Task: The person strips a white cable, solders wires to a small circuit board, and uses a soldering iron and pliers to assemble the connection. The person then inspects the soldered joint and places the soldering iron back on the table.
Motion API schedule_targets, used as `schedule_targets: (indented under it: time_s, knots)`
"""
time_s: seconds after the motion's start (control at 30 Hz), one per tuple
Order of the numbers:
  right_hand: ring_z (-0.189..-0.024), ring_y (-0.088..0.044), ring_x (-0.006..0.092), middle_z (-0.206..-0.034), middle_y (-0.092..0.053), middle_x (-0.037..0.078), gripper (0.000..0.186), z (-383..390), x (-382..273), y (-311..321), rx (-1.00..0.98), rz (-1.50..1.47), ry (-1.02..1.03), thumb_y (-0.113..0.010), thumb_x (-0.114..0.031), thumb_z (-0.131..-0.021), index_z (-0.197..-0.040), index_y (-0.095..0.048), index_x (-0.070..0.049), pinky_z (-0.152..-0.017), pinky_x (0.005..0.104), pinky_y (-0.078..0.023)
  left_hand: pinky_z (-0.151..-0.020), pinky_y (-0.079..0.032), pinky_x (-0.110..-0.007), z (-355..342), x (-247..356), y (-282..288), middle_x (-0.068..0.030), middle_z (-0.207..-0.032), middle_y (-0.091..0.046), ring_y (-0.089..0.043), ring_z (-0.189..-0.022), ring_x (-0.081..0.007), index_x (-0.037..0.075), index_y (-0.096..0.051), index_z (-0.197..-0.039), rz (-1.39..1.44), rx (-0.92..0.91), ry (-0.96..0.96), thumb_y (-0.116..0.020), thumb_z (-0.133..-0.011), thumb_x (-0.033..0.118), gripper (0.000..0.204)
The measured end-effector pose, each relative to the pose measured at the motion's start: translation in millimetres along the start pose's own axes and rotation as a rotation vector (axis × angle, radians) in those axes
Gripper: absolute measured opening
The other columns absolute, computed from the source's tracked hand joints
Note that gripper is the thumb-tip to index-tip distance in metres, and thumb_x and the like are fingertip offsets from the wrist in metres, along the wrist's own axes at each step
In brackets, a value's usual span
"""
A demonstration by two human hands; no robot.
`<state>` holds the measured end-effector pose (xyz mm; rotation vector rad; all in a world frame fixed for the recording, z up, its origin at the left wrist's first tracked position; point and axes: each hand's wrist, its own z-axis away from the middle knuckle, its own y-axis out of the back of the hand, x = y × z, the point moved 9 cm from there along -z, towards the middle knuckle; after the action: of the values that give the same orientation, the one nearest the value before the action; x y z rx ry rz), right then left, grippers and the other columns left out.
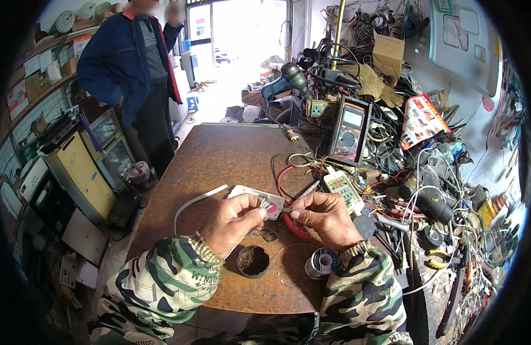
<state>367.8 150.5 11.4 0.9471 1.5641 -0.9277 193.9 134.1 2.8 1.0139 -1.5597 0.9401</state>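
Observation:
My left hand (pixel 237 218) is closed, its thumb and fingers pinching the thin ends of some white wires (pixel 264 203). Close by on the right, my right hand (pixel 326 215) is closed in a pinch too; what lies between its fingertips is too small to make out. Behind the hands lies a small white case (pixel 242 190) with a round red part on it. A pair of red-handled pliers (pixel 296 227) lies partly under my right hand. Nearer to me are a round dark tin (pixel 253 275) with brown stuff in it and a spool of solder wire (pixel 321 264).
A white cable (pixel 191 205) curves over the wooden table (pixel 202 149). To the right stand a multimeter (pixel 350 131) and a green circuit board in a pale case (pixel 343 191), amid heaped wires and tools. A heat gun or drill (pixel 283 81) lies beyond. A person (pixel 142 75) stands at far left.

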Motion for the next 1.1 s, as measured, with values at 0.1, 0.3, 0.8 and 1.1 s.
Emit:
schedule_targets:
  time_s: [0.1, 0.3, 0.8, 1.1]
  knots:
    - [-0.07, -0.059, 0.0074, -0.08, -0.069, 0.001, 0.005, 0, 3, 0, 0.003, 0.034, -0.017, -0.075, -0.003, -0.088, -0.091, -0.073, 0.0, -0.065, 0.0228, -0.048, -0.077, -0.05, -0.026, 0, -2, -2, -0.0024, -0.094, -0.063, -0.058, -0.083, -0.0094, -0.002, -0.063, -0.108, -0.037, -0.014, 0.008, -0.06, -0.101, 0.014, 0.018]
    - [-0.067, -0.059, 0.0084, -0.078, -0.069, 0.002, 0.005, 0, -2, -3, 0.004, 0.028, 0.005, -0.075, -0.003, -0.087, -0.091, -0.072, 0.001, -0.062, 0.0232, -0.048, -0.078, -0.049, -0.026, 1, 0, -6, -0.0023, -0.094, -0.063, -0.058, -0.084, -0.0091, -0.002, -0.063, -0.107, -0.025, -0.037, 0.015, -0.06, -0.101, 0.015, 0.018]
    - [-0.066, -0.058, 0.0081, -0.077, -0.069, 0.003, 0.005, -1, 3, 0, 0.027, -0.003, -0.005, -0.075, -0.003, -0.088, -0.09, -0.072, 0.001, -0.059, 0.0234, -0.047, -0.078, -0.05, -0.025, 1, -2, -6, -0.0032, -0.094, -0.064, -0.059, -0.083, -0.0095, -0.001, -0.063, -0.107, -0.048, -0.036, 0.017, -0.06, -0.101, 0.016, 0.019]
    - [-0.069, -0.058, 0.0073, -0.08, -0.069, 0.001, 0.007, -1, 6, 4, 0.029, -0.016, -0.003, -0.075, -0.005, -0.088, -0.091, -0.072, 0.0, -0.062, 0.0228, -0.048, -0.078, -0.05, -0.025, 0, 3, -8, -0.0029, -0.094, -0.064, -0.059, -0.083, -0.0094, -0.002, -0.063, -0.108, -0.07, -0.036, 0.017, -0.06, -0.101, 0.017, 0.02]
